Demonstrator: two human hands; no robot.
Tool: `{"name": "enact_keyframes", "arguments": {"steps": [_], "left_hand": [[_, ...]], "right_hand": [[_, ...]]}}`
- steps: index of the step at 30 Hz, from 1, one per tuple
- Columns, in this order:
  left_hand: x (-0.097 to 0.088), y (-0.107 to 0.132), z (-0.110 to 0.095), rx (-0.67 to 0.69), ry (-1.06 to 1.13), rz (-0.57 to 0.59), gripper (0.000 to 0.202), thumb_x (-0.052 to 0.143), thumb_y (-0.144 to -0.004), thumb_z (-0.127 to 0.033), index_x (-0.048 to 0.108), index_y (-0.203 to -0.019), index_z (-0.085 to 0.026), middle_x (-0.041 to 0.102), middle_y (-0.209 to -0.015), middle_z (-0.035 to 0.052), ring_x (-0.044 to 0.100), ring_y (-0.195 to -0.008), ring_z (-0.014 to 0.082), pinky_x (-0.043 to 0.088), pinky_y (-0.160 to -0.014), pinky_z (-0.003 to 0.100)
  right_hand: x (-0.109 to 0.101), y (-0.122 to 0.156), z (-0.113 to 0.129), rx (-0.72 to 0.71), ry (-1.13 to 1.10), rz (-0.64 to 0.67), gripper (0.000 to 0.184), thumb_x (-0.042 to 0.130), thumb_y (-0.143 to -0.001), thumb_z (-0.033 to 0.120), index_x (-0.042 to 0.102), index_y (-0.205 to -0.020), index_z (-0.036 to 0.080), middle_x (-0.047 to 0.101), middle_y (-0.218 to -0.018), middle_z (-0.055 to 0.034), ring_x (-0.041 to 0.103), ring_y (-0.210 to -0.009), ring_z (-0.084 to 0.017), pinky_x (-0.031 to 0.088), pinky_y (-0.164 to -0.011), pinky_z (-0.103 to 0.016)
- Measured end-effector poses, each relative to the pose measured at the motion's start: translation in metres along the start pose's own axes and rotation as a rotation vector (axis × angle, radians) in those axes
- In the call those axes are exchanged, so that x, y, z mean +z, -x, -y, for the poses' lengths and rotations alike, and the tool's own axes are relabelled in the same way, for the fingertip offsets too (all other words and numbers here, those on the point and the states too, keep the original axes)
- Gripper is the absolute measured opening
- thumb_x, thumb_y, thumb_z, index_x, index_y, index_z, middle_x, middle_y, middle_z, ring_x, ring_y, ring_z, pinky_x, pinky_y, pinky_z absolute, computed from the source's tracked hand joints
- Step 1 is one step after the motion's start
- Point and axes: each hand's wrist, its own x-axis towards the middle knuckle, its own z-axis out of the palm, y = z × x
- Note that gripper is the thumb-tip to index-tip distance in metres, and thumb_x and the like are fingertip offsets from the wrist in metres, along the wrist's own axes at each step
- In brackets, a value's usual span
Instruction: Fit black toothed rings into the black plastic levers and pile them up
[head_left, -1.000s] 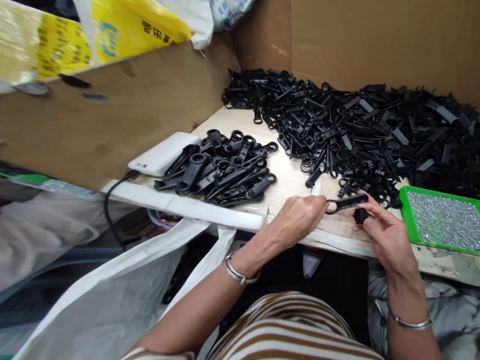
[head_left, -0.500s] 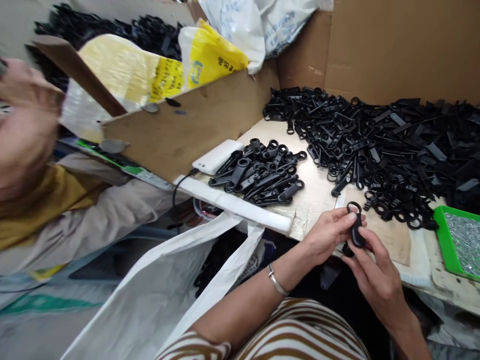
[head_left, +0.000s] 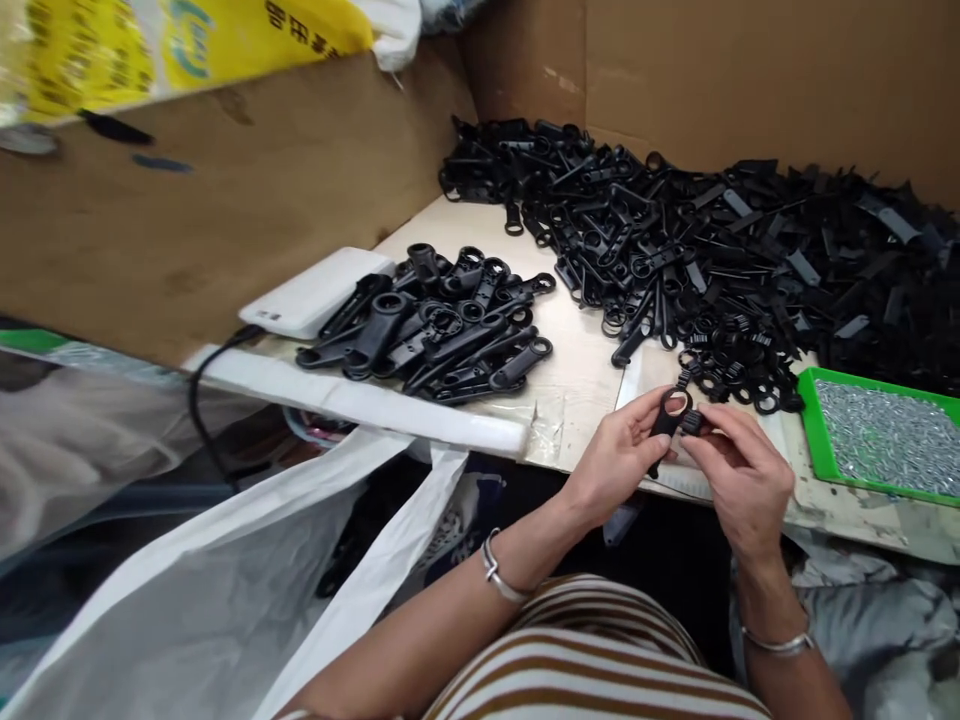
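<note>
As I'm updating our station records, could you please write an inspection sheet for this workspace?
Surface: pale worktop, partly under a black heap and a smaller pile.
Job's things: ringed black handle and small black piece, close together, contact unclear; green tray of small metal bits at right.
Clutter: white device left of the smaller pile.
Hands: left hand holds the handle; right hand holds the piece.
Cables: dark cable from the white device, hanging past the worktop's edge.
Surroundings: brown cardboard behind the heap; white sack at lower left.
</note>
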Motion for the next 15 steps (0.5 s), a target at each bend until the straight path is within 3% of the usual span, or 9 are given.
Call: {"name": "enact_keyframes", "arguments": {"steps": [5, 10, 15], "left_hand": [[0.0002, 0.0024, 0.0028, 0.011, -0.057, 0.056, 0.055, 0.066, -0.070, -0.005, 0.063, -0.124, -0.017, 0.066, -0.125, 0.0107, 0.057, -0.122, 0.0264, 0.047, -0.099, 0.035], [0.0007, 0.0031, 0.0054, 0.045, -0.122, 0.096, 0.052, 0.062, -0.075, -0.007, 0.062, -0.126, -0.017, 0.065, -0.128, 0.0091, 0.057, -0.124, 0.0252, 0.042, -0.107, 0.036], [0.0010, 0.0072, 0.0047, 0.159, -0.395, 0.088, 0.046, 0.057, -0.084, -0.013, 0.059, -0.130, -0.019, 0.065, -0.128, 0.0067, 0.057, -0.123, 0.0229, 0.040, -0.109, 0.034]], "right_hand": [[0.0107, -0.0035, -0.0025, -0.141, 0.143, -0.036, 0.021, 0.069, -0.085, 0.024, 0.072, -0.106, 0.023, 0.069, -0.098, -0.0041, 0.068, -0.083, -0.015, 0.060, -0.075, -0.029], [0.0075, -0.0021, -0.0031, -0.161, 0.238, -0.019, 0.020, 0.066, -0.088, 0.024, 0.071, -0.107, 0.022, 0.068, -0.097, -0.0052, 0.068, -0.083, -0.016, 0.060, -0.077, -0.031], [0.0076, -0.0022, 0.0009, -0.167, 0.259, -0.019, 0.020, 0.066, -0.087, 0.023, 0.072, -0.106, 0.022, 0.068, -0.095, -0.0061, 0.067, -0.087, -0.018, 0.059, -0.079, -0.033]]}}
